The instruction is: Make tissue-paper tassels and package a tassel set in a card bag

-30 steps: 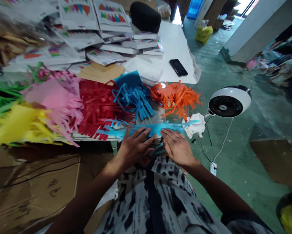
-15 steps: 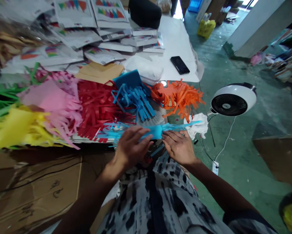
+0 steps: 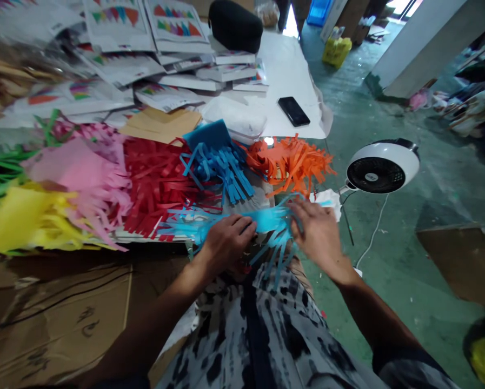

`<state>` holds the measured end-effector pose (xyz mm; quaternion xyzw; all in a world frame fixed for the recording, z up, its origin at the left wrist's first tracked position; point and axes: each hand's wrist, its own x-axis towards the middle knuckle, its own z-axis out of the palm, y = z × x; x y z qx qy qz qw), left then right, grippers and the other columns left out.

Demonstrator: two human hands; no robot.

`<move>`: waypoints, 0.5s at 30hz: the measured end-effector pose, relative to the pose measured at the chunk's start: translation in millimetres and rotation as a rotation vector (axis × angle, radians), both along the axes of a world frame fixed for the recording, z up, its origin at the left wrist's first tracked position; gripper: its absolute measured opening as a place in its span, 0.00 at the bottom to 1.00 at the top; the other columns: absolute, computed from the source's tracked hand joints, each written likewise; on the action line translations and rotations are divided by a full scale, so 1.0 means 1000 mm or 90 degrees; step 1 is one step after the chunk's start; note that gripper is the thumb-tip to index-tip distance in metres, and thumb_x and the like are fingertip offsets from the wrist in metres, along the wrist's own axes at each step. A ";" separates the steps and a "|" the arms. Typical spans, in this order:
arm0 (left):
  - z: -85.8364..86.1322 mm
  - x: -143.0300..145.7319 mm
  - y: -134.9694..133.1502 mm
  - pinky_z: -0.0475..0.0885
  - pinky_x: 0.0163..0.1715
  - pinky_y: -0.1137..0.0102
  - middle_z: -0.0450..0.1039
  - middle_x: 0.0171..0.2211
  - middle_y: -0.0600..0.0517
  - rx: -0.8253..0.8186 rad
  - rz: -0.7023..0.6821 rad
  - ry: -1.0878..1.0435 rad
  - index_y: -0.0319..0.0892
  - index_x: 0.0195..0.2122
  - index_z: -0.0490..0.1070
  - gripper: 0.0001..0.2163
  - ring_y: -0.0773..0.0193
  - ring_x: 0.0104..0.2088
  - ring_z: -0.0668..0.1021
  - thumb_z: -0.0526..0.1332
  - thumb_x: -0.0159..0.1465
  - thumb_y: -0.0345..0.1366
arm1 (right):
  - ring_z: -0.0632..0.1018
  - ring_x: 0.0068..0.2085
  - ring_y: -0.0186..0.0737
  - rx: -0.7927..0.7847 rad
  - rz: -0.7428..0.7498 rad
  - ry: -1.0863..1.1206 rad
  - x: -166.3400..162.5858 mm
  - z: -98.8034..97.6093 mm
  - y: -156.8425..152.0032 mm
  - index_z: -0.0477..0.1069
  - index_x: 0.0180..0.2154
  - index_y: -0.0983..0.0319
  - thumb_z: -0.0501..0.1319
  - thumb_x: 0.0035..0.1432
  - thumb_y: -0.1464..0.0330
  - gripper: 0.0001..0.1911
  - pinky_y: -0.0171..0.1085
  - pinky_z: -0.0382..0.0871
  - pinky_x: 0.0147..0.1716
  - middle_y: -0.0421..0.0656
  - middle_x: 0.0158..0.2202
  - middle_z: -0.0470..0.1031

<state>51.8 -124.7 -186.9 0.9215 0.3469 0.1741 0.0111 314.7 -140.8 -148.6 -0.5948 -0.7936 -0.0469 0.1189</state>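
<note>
A light blue fringed paper tassel [image 3: 262, 220] stretches across the table's front edge, its uncut band in the middle. My left hand [image 3: 228, 237] is closed on the left part of this band, with cut strips spreading out beyond it. My right hand [image 3: 319, 235] is bent round the strips at the right end, and its fingertips are partly hidden and slightly blurred. Some strips hang down between the hands over my lap. Just behind lie a darker blue fringed bundle [image 3: 226, 167], an orange one [image 3: 294, 159] and a red one [image 3: 157, 183].
Pink [image 3: 88, 173], yellow [image 3: 19, 219] and green fringed paper lies at the left. Flat printed packets [image 3: 112, 24], a black case [image 3: 236, 24] and a phone [image 3: 293, 111] sit farther back. A white fan [image 3: 382, 166] stands right of the table; a cardboard box [image 3: 75, 308] is at lower left.
My right hand has moved right and slightly up, away from the left hand. The strips at the right end have spread, and several now hang down. The view has shifted slightly.
</note>
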 end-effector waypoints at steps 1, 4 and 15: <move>-0.001 -0.001 0.000 0.77 0.48 0.59 0.80 0.51 0.42 0.003 0.001 0.005 0.41 0.53 0.77 0.12 0.52 0.49 0.79 0.60 0.71 0.33 | 0.77 0.56 0.57 0.026 -0.055 -0.009 0.012 0.005 0.002 0.75 0.57 0.63 0.58 0.69 0.69 0.18 0.51 0.64 0.49 0.51 0.60 0.78; -0.004 -0.007 0.003 0.77 0.49 0.58 0.79 0.53 0.41 -0.004 -0.017 0.023 0.41 0.56 0.76 0.16 0.50 0.50 0.79 0.65 0.67 0.33 | 0.77 0.55 0.59 0.136 -0.160 0.035 0.037 0.023 -0.001 0.76 0.56 0.62 0.57 0.66 0.71 0.18 0.54 0.65 0.51 0.52 0.59 0.78; -0.011 -0.029 -0.002 0.78 0.52 0.56 0.81 0.52 0.39 0.018 -0.078 -0.008 0.40 0.57 0.76 0.17 0.49 0.52 0.81 0.63 0.68 0.37 | 0.77 0.51 0.50 -0.034 0.200 0.099 -0.064 -0.016 -0.029 0.72 0.57 0.63 0.57 0.70 0.69 0.16 0.47 0.65 0.50 0.51 0.53 0.81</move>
